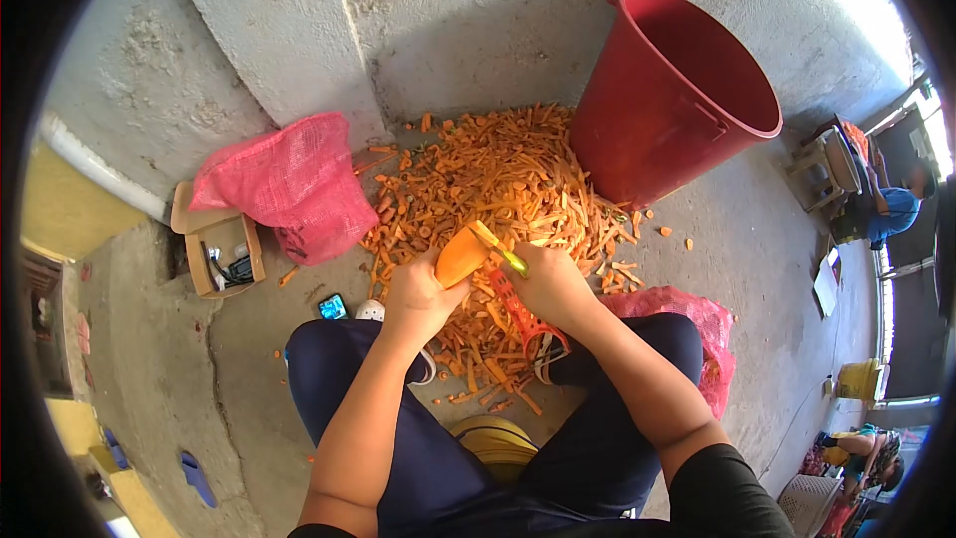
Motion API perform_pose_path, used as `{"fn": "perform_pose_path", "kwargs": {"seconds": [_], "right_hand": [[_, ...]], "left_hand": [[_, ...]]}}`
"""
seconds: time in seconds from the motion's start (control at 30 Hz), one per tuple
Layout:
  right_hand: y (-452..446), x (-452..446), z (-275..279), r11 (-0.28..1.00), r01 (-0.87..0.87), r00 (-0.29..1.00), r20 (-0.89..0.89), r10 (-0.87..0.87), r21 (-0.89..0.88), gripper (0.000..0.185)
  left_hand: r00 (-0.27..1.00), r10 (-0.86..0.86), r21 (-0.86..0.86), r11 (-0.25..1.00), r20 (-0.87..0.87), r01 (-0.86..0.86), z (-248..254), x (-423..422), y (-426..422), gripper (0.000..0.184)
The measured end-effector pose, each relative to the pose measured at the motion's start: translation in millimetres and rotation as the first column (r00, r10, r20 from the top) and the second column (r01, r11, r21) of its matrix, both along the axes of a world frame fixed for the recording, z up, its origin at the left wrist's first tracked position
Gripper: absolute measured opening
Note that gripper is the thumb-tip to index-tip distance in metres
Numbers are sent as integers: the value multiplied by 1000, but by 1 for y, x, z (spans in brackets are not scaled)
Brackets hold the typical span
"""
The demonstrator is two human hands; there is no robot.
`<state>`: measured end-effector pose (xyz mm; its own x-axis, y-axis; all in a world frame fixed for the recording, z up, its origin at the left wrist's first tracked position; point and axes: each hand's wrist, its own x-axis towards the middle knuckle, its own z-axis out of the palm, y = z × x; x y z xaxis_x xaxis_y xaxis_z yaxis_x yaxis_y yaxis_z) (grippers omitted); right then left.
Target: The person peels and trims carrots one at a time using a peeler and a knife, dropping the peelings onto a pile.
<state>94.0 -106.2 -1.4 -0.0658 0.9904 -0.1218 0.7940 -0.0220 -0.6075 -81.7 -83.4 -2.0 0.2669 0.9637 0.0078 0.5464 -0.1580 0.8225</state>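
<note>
My left hand [420, 301] is wrapped round the lower left end of a thick orange vegetable piece [461, 258], probably a carrot. In my right hand [544, 284] is a yellow-green peeler [514, 261], its head at the upper right edge of the piece. A thin orange strip shows at that edge. Below both hands a large heap of orange peelings and pieces [488, 174] covers the floor. Just under my right hand, a red perforated plastic object [521, 313] stands between my feet.
Behind the heap, a tall red bin [662, 105] leans near the wall. Pink mesh sacks lie left [299, 184] and right [722, 339]. An open cardboard box [221, 249], a phone [333, 307] and a blue slipper [197, 478] are at left. Two other people are at far right.
</note>
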Motion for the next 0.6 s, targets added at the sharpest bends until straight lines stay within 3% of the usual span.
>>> {"fn": "perform_pose_path", "kwargs": {"seconds": [0.23, 0.33, 0.43, 0.53, 0.6], "right_hand": [[2, 2, -8, 996, 10, 1000, 7, -10, -84, 23], [0, 2, -10, 996, -9, 1000, -12, 8, -86, 24], [2, 2, -9, 998, 7, 1000, -6, -8, -62, 25], [4, 6, -14, 998, 24, 1000, -7, -24, -66, 25], [4, 6, -17, 995, 39, 999, 13, -38, -90, 23]], "left_hand": [[995, 42, 162, 986, -85, -27, -5, -3, -2, 21], [998, -32, 68, 997, -61, 37, -4, -7, -1, 21], [941, -98, -156, 975, 324, 156, -18, -4, -5, 21], [986, -76, -94, 991, 152, 91, -9, 2, -8, 24], [995, -57, 29, 998, -76, 60, -8, -1, -6, 27]]}}
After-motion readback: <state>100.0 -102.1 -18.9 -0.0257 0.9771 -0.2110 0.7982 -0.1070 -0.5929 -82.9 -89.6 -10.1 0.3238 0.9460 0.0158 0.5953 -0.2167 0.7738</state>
